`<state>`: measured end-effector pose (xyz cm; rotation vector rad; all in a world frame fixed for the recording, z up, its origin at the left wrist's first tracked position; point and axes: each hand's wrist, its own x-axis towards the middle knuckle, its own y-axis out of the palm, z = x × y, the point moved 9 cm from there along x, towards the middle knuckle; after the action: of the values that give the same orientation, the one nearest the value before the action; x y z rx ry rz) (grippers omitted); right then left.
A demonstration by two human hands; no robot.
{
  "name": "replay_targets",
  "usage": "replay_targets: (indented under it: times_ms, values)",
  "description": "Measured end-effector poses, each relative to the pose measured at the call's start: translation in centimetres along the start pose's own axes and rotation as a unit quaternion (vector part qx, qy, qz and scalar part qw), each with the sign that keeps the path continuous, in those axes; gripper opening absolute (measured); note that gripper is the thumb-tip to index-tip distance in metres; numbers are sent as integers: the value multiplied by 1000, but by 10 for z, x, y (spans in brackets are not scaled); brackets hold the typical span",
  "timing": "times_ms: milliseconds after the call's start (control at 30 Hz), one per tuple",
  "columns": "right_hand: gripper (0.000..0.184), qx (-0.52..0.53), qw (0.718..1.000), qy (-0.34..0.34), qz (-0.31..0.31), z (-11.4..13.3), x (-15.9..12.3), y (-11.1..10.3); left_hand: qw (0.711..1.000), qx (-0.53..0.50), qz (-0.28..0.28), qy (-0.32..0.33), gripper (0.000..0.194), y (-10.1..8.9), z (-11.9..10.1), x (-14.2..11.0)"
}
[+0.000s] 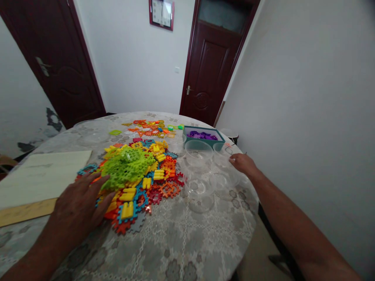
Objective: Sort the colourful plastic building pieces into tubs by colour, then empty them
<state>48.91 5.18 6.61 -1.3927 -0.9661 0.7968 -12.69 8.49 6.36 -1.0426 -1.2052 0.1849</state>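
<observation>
My left hand [80, 201] rests with fingers spread at the near left side of a heap of colourful plastic building pieces [164, 171]. On top of that heap lie lime-green lattice pieces [125, 166], close to my fingertips. Yellow, blue, orange and red toothed pieces show beneath and around them. Over at the right, the closed fingers of my right hand [243, 163] pinch the side of a clear plastic cup [220, 156]. Several similar clear containers [199, 154] stand beside it, overlapping in view.
Behind the cups, a teal box [218, 143] contains purple pieces [202, 135]. More orange and white pieces [146, 127] are scattered at the back. A cream sheet [43, 171] lies left, above a tan strip [27, 212]. The patterned tablecloth [175, 234] covers a round-edged table.
</observation>
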Motion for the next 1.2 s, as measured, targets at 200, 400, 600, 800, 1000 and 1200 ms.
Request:
replay_targets:
  times_ms: [200,400,600,800,1000,1200]
  values:
    - [43,1,1000,-17,7,-2,-3,-13,999,-25,2,23,69,1,-2,6]
    - [40,48,990,-55,-124,35,-44,-68,999,-3,33,-3,45,3,-9,21]
    - [33,260,878,-391,-89,228,-183,-87,994,23,103,-28,40,24,-9,55]
    - [46,229,854,-465,-50,359,-239,-41,966,65,237,-77,58,56,-5,79]
    - [49,258,877,-398,-76,381,-206,0,953,31,268,-137,72,72,-1,91]
    - [47,309,860,-384,-129,380,-202,13,942,15,299,-153,104,88,-11,98]
